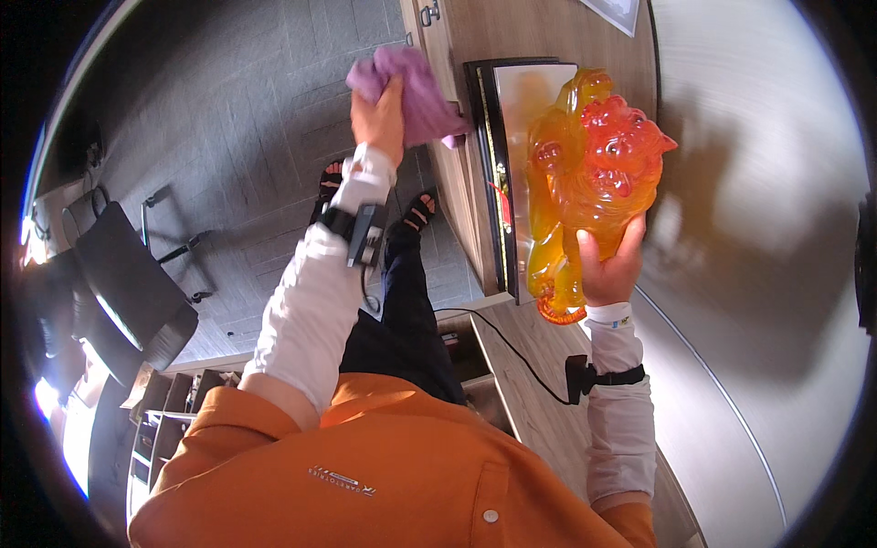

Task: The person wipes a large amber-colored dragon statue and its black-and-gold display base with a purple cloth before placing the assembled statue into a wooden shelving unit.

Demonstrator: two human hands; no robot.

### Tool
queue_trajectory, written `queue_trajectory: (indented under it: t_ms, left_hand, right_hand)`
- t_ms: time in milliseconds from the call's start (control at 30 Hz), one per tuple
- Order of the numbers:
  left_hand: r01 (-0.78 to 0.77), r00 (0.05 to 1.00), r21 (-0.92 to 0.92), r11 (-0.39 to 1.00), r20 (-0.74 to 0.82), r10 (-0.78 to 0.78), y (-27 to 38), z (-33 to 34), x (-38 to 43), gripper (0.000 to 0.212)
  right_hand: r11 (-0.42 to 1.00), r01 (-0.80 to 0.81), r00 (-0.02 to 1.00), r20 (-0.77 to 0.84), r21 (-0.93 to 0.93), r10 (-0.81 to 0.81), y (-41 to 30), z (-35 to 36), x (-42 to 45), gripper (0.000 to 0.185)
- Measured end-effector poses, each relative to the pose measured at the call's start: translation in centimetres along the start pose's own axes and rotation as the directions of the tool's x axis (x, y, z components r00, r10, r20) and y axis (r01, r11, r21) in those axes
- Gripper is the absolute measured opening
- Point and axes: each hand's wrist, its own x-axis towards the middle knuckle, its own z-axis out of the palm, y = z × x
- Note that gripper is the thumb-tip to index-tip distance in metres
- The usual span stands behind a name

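Observation:
My left hand [384, 123] grips a bunched purple cloth [425, 96] above the floor, beside the edge of a wooden cabinet. My right hand [613, 270] is closed around the near part of a glossy, translucent amber figurine [569, 185] with a red animal head, apparently a tiger. The thumb lies on one side and the fingers on the other. Beneath and beside the figurine is a black-edged base [515, 89] with a shiny top and gold trim. A small red strip [502, 202] hangs at its edge.
The wooden cabinet top [514, 27] carries a sheet [616, 10] at its far end. A pale wall [754, 205] rises on the right. A black cable [507, 342] crosses a wooden surface. A dark office chair [130, 274] stands left on the grey floor [260, 123].

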Motion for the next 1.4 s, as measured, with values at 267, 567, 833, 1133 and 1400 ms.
queue_trajectory:
  t_ms: [267,567,833,1133,1400]
  left_hand:
    - [0.441,0.897,-0.079,0.894,0.001,-0.443,-9.4,-4.4,-20.0,0.041]
    - [0.038,0.999,0.488,0.872,0.002,-0.045,-10.3,3.9,-17.2,0.033]
    - [-0.086,0.996,0.575,0.813,0.027,0.086,-5.3,7.2,-9.3,0.037]
    - [-0.266,0.964,0.377,0.887,0.112,0.241,0.8,8.6,4.6,0.038]
    - [-0.174,0.983,0.221,0.959,-0.023,0.184,1.7,-2.7,1.8,0.034]
  right_hand:
    - [1.000,-0.018,0.999,0.031,0.007,0.018,-0.4,-0.2,-0.4,0.078]
    - [0.998,-0.024,0.997,0.078,0.051,0.020,-1.2,0.0,-0.5,0.069]
    - [0.998,-0.036,0.996,0.083,0.046,0.032,-1.0,0.2,-0.5,0.068]
    - [0.988,-0.099,0.988,0.126,0.117,0.084,-0.3,0.0,-0.4,0.071]
    - [0.987,-0.017,0.993,0.116,0.159,-0.001,-1.0,0.2,0.0,0.070]
